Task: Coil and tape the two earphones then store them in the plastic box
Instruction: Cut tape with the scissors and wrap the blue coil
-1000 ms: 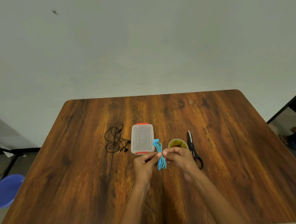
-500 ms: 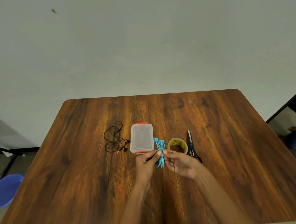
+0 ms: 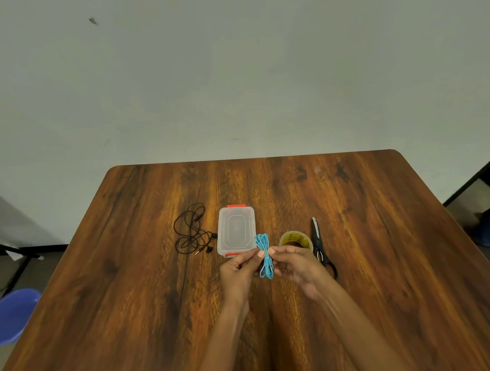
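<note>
Both hands pinch blue earphone [image 3: 264,255] bundle mid-length above surface [image 3: 384,263]: left hand [image 3: 238,270], right hand [image 3: 294,263]. Ease your pinch reaching for tape [image 3: 295,240], loops likely spring loose. Black earphone [image 3: 192,230] lies uncoiled left of box [image 3: 236,230], lid closed.

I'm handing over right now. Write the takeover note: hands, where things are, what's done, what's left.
Left hand and right hand both pinch the coiled blue earphone at its middle, above the table.
Black earphone lies loose and uncoiled, left of the closed plastic box.
Tape roll and scissors lie to the right.
Done: blue coil formed.
Left: tape it, coil and tape the black one, open the box, store both.
</note>
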Available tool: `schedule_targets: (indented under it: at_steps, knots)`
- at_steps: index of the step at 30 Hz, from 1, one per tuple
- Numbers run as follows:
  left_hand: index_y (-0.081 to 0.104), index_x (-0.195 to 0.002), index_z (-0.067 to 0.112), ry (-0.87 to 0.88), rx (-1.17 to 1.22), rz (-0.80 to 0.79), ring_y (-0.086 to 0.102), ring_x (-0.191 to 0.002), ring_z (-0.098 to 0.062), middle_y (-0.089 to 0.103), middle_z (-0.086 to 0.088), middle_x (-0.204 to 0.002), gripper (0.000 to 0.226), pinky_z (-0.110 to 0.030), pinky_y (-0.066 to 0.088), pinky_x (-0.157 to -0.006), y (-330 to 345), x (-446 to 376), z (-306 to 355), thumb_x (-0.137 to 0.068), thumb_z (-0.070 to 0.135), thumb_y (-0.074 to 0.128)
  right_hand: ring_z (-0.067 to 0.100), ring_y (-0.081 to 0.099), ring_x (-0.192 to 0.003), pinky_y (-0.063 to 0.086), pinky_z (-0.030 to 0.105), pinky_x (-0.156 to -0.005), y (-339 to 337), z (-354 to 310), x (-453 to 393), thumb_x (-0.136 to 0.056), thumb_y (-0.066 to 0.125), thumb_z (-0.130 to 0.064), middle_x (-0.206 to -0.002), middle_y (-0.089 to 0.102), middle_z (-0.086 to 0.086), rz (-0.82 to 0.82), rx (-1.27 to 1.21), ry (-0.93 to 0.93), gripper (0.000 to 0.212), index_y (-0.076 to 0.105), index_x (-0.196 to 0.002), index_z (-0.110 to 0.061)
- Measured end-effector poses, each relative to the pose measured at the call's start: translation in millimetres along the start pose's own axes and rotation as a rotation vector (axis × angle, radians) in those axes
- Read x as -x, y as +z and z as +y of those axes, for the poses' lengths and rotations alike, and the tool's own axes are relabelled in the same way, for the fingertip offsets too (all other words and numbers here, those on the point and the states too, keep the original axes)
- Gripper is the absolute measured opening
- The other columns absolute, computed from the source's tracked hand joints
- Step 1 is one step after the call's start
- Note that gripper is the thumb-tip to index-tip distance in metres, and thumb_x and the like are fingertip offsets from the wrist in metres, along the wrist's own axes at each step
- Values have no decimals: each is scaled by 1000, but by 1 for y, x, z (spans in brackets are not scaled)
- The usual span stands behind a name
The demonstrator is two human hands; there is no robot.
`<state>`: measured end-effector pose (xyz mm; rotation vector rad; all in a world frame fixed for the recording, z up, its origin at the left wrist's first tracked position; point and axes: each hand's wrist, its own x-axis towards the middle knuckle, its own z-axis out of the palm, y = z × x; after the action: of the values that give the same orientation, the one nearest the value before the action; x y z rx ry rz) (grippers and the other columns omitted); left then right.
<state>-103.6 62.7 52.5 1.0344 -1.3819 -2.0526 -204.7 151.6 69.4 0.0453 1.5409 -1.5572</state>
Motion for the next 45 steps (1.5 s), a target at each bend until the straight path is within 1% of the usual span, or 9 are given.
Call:
schedule_targets:
  at_steps: [3, 6, 9, 15, 22, 29, 35, 40, 45]
  knots:
    - [73, -98, 5, 6, -17, -12, 72, -84, -23, 75, -8, -90, 15, -31, 59, -70, 0, 0, -1, -84, 5, 67, 11, 67, -72, 50, 20, -58, 3, 0, 0, -85, 67, -9, -84, 72, 6, 13, 10, 4, 13, 71, -98, -6]
    - [74, -95, 12, -3, -42, -38, 72, -87, -22, 75, -6, -91, 13, -34, 59, -76, -1, 1, -3, -85, 9, 66, 11, 67, -74, 50, 20, -60, 4, 2, 1, -85, 67, -9, -86, 72, 6, 38, 5, -13, 13, 70, -97, -6]
    - [73, -100, 10, -27, -43, -60, 71, -92, -20, 75, -6, -96, 19, -36, 57, -82, -2, -1, -5, -81, 11, 70, 12, 68, -73, 52, 20, -61, 3, 3, 1, -84, 69, -10, -84, 73, 6, 47, 29, -28, 11, 71, -94, -7]
    - [74, -94, 14, -48, -31, -55, 71, -91, -19, 75, -4, -95, 15, -30, 57, -75, -4, -6, -7, -82, 7, 69, 17, 68, -82, 54, 23, -66, -1, 2, 0, -81, 72, -9, -95, 73, 13, 17, 33, -11, 19, 72, -99, -3]
    - [73, -102, 10, -18, -35, -77, 70, -93, -16, 75, -2, -97, 19, -24, 55, -73, -5, -7, -6, -85, 10, 66, 13, 69, -78, 55, 22, -63, -6, -2, -5, -82, 68, -4, -84, 75, 7, -51, -61, 116, 12, 72, -94, -5]
    - [72, -107, 7, -21, -43, -89, 69, -96, -16, 74, -2, -100, 22, -36, 56, -85, -2, -7, -7, -85, 11, 65, 10, 66, -73, 52, 21, -62, -10, -3, -8, -86, 64, -3, -80, 73, 3, -133, -101, 154, 13, 70, -96, -6]
    - [71, -101, 18, 121, -199, -106, 69, -88, -4, 74, 12, -88, 19, -16, 55, -70, 4, -7, -4, -90, 8, 59, 10, 67, -76, 51, 21, -66, -7, 4, -5, -84, 67, -7, -83, 74, 4, -45, -40, 21, 12, 72, -95, -8]
    - [71, -102, 10, 157, -253, -115, 70, -89, -7, 74, 0, -96, 17, -17, 55, -73, 3, -10, -5, -86, 8, 65, 8, 71, -75, 51, 18, -59, -8, 2, -3, -84, 69, -14, -85, 75, 2, -23, 52, -57, 11, 73, -94, -10]
    - [71, -103, 15, 156, -197, -119, 69, -94, -7, 75, 8, -94, 20, -16, 53, -73, -2, -9, -5, -87, 6, 63, 10, 71, -79, 54, 21, -65, -7, 5, -4, -81, 72, -15, -86, 76, 4, -40, 84, -74, 11, 73, -91, -12]
